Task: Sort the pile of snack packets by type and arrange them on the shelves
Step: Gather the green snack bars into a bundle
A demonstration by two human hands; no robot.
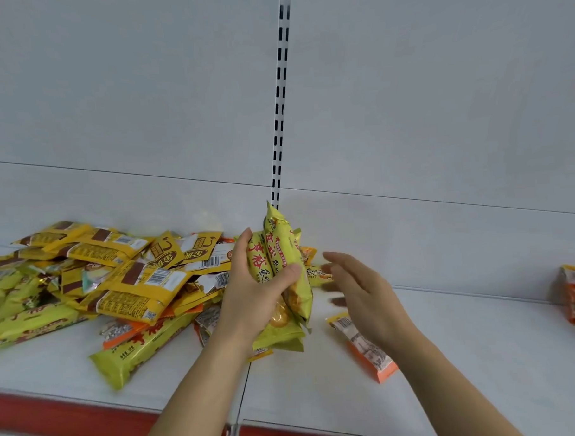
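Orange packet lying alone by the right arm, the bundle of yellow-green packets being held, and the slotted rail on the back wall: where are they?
orange packet (367, 349), head view, its white printed middle.
yellow-green packets (282, 251), head view, front packet's red lettering.
slotted rail (281, 96), head view, mid-height.

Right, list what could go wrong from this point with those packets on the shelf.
1. The left hand grips several long yellow-green packets in one upright bundle; one could slip out, since the right hand is open and not supporting them.
2. One yellow-green packet of the mixed pile lies near the shelf's front edge and might get knocked off.
3. The orange packet lies under the right forearm and could be swept aside.
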